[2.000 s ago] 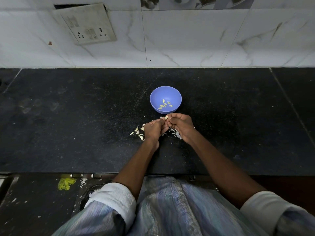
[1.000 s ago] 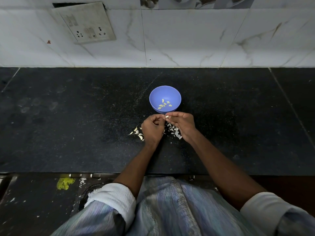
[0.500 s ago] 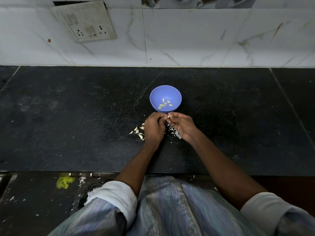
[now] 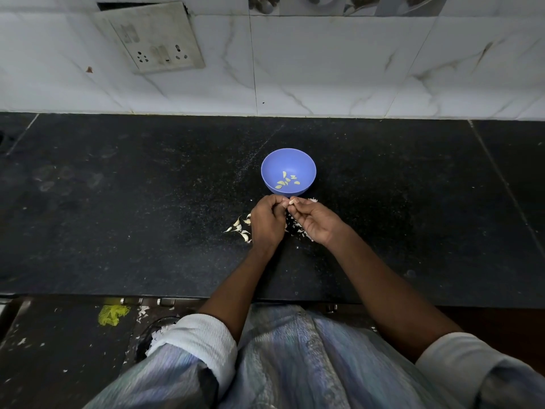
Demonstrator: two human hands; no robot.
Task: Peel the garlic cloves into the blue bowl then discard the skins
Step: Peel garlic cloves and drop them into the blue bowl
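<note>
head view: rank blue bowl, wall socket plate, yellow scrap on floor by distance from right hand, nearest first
From the right hand:
1. Blue bowl, on the counter just beyond the fingers.
2. Yellow scrap, on the floor, lower left.
3. Wall socket plate, on the tiles, upper left.

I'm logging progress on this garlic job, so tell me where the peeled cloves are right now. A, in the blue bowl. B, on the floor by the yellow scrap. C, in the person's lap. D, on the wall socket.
A: several pale peeled cloves lie in the bottom of the blue bowl, while the left hand and right hand pinch another clove just in front of it.
</note>
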